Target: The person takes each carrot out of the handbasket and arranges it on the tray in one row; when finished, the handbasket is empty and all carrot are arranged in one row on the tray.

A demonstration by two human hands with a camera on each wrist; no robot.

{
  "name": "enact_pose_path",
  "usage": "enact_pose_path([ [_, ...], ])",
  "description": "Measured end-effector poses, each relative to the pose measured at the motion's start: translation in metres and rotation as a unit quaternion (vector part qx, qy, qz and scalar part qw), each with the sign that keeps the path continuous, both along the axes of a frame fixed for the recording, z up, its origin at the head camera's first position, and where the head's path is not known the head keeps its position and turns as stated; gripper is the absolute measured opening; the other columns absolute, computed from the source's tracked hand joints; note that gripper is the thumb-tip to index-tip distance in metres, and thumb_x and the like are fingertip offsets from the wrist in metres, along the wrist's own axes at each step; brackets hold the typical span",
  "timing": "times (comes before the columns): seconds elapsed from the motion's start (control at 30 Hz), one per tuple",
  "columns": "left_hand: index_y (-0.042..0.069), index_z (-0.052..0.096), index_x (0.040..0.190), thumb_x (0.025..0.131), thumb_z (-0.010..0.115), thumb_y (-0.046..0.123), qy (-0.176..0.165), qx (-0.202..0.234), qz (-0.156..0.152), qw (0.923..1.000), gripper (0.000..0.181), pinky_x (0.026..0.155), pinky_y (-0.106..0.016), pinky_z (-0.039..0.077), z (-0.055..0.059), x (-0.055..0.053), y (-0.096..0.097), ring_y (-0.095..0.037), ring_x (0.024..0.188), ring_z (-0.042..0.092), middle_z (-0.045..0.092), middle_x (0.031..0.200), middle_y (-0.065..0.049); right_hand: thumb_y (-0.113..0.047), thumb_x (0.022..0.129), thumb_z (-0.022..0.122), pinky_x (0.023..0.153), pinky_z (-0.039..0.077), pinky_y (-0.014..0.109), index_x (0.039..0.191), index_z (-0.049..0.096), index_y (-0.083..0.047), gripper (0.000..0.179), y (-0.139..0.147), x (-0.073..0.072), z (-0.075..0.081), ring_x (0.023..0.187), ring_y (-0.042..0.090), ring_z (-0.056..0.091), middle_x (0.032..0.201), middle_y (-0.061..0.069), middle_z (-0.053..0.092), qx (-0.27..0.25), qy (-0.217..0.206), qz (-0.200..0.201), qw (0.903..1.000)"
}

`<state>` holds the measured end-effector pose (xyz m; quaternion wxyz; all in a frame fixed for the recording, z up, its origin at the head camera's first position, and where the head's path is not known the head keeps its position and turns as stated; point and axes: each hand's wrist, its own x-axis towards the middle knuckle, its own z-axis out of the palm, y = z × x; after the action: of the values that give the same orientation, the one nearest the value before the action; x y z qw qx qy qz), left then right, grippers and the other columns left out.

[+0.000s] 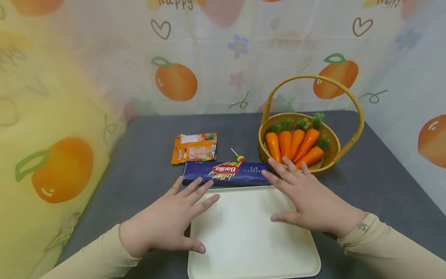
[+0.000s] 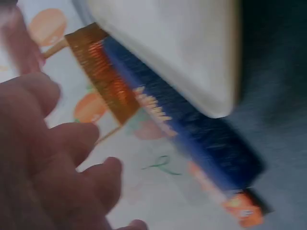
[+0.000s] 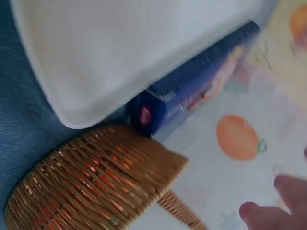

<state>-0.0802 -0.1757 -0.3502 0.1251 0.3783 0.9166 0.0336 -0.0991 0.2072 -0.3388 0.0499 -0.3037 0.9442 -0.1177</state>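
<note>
Both hands are held out over the cream tray (image 1: 251, 232), fingers spread and holding nothing. My left hand (image 1: 170, 217) hovers over the tray's left edge, its fingertips near the left end of a blue spaghetti box (image 1: 198, 170). Over the tray's right side is my right hand (image 1: 306, 197), its fingertips overlapping the box's right end and the front of the wicker basket (image 1: 334, 143) in the head view. Several carrots (image 1: 285, 143) with green tops lie in that basket. In the left wrist view, the left hand's fingers (image 2: 72, 143) are loosely bent and hold nothing.
Behind the spaghetti box lies an orange snack packet (image 1: 195, 149), with a small lollipop (image 1: 239, 157) to its right. The basket's tall handle (image 1: 359, 112) arches up at the right. A printed curtain (image 1: 216, 50) hangs around the grey table (image 1: 383, 201).
</note>
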Motion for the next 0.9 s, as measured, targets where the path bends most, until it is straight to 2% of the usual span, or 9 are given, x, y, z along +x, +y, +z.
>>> enact_pose_path([
  [0.1,0.019,0.035,0.175,0.084,0.073,0.087,-0.021,-0.014,0.014,0.9996,0.12,0.128,-0.082,0.013,-0.011,0.005,-0.01,-0.044,0.17,0.019,0.021,0.185,-0.012,-0.051,0.104,0.075,0.123,0.04,0.072,0.172,0.044,-0.017,0.081,0.007,-0.018,0.015,0.155,0.047,0.049,0.173,0.014,0.048,-0.088,-0.024,-0.076,0.9929],
  [0.17,0.016,0.036,0.175,0.083,0.074,0.087,-0.037,-0.019,0.026,0.9988,0.122,0.128,-0.083,0.013,-0.019,0.007,-0.016,-0.044,0.17,0.021,0.022,0.185,-0.012,-0.047,0.111,0.067,0.117,0.048,0.069,0.17,0.045,-0.014,0.071,0.014,-0.038,0.025,0.148,0.046,0.056,0.167,0.018,0.054,-0.163,-0.098,-0.133,0.9727],
  [0.23,0.015,0.037,0.174,0.082,0.074,0.088,-0.054,-0.024,0.039,0.9975,0.123,0.128,-0.083,0.013,-0.025,0.007,-0.021,-0.044,0.17,0.022,0.022,0.185,-0.012,-0.048,0.115,0.058,0.116,0.05,0.067,0.172,0.041,-0.012,0.07,0.021,-0.062,0.032,0.147,0.047,0.055,0.169,0.02,0.051,-0.256,-0.201,-0.186,0.9271],
  [0.37,0.015,0.038,0.174,0.081,0.074,0.088,-0.086,-0.029,0.06,0.9941,0.123,0.128,-0.082,0.012,-0.036,0.006,-0.027,-0.041,0.17,0.022,0.021,0.185,-0.01,-0.056,0.118,0.038,0.131,0.036,0.059,0.178,0.013,-0.007,0.081,0.036,-0.112,0.036,0.16,0.044,0.037,0.184,0.02,0.02,-0.4,-0.37,-0.247,0.8015],
  [0.43,0.015,0.039,0.173,0.08,0.074,0.089,-0.093,-0.028,0.064,0.9932,0.124,0.129,-0.082,0.011,-0.042,0.007,-0.029,-0.04,0.17,0.023,0.022,0.185,-0.01,-0.059,0.117,0.033,0.134,0.031,0.056,0.178,-0.002,-0.008,0.087,0.04,-0.13,0.033,0.163,0.043,0.03,0.185,0.02,0.009,-0.43,-0.409,-0.268,0.7589],
  [0.5,0.015,0.039,0.173,0.08,0.073,0.09,-0.098,-0.027,0.066,0.9926,0.125,0.129,-0.081,0.011,-0.047,0.008,-0.03,-0.038,0.17,0.024,0.021,0.185,-0.009,-0.06,0.117,0.031,0.136,0.026,0.054,0.177,-0.013,-0.01,0.089,0.042,-0.143,0.027,0.167,0.043,0.022,0.186,0.019,-0.001,-0.442,-0.431,-0.292,0.7303],
  [0.63,0.016,0.038,0.174,0.079,0.073,0.091,-0.104,-0.023,0.073,0.9916,0.126,0.13,-0.081,0.011,-0.054,0.009,-0.031,-0.036,0.171,0.023,0.019,0.186,-0.006,-0.058,0.117,0.028,0.139,0.016,0.053,0.171,-0.027,-0.013,0.09,0.044,-0.161,0.013,0.172,0.043,0.006,0.185,0.016,-0.015,-0.445,-0.475,-0.331,0.6839],
  [0.73,0.016,0.036,0.174,0.08,0.073,0.09,-0.107,-0.019,0.074,0.9913,0.126,0.13,-0.08,0.011,-0.056,0.008,-0.031,-0.035,0.171,0.023,0.017,0.186,-0.005,-0.058,0.116,0.027,0.139,0.014,0.052,0.169,-0.031,-0.013,0.091,0.044,-0.17,0.005,0.173,0.041,0.001,0.184,0.016,-0.018,-0.442,-0.497,-0.344,0.6625],
  [0.9,0.016,0.035,0.175,0.08,0.074,0.088,-0.107,-0.015,0.074,0.9913,0.125,0.131,-0.079,0.01,-0.056,0.006,-0.032,-0.033,0.171,0.023,0.017,0.186,-0.004,-0.056,0.116,0.024,0.139,0.016,0.053,0.169,-0.029,-0.009,0.089,0.036,-0.182,-0.001,0.172,0.042,0.001,0.183,0.019,-0.019,-0.432,-0.503,-0.337,0.6688],
])
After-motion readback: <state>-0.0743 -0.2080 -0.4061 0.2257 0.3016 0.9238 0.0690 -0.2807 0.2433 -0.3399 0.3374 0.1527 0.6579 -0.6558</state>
